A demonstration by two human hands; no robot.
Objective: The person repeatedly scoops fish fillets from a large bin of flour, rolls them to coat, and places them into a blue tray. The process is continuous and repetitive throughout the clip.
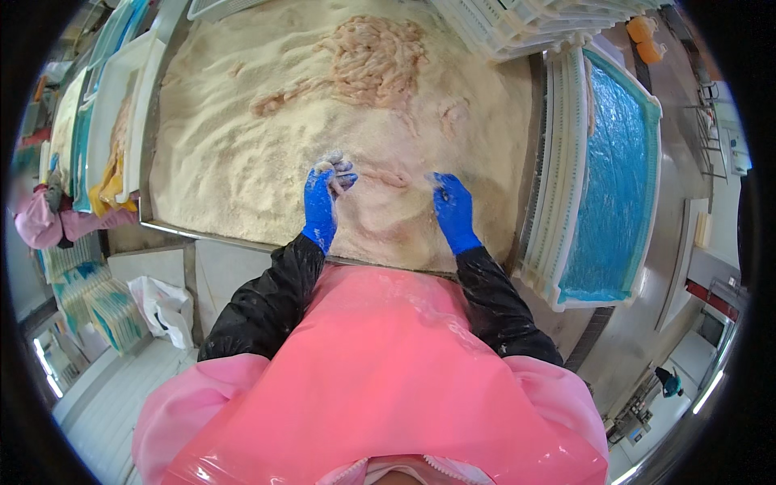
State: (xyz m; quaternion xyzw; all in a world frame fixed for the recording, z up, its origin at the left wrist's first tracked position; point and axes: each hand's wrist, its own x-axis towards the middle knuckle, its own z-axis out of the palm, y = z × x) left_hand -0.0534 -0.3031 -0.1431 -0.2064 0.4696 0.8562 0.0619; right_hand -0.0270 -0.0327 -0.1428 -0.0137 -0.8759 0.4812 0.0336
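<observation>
A wide metal-edged table holds a bed of pale breading crumbs (230, 163). A heap of raw, pale pink meat strips (376, 60) lies on the crumbs at the far middle. My left hand (321, 200), in a blue glove, has crumb-coated, curled fingers with what looks like a piece of meat at them. Between my hands lies a raw meat strip (388, 177), partly covered in crumbs. My right hand (453, 209), also gloved in blue, is over the crumbs right of that strip, its fingers bent; whether it holds anything is hidden.
Stacked white trays (567, 182) with a blue-lined top stand at the right, more trays (515, 24) at the far right corner. A white tub (109, 121) with meat and a yellow item stands left. Another person (45, 218) works at the left edge.
</observation>
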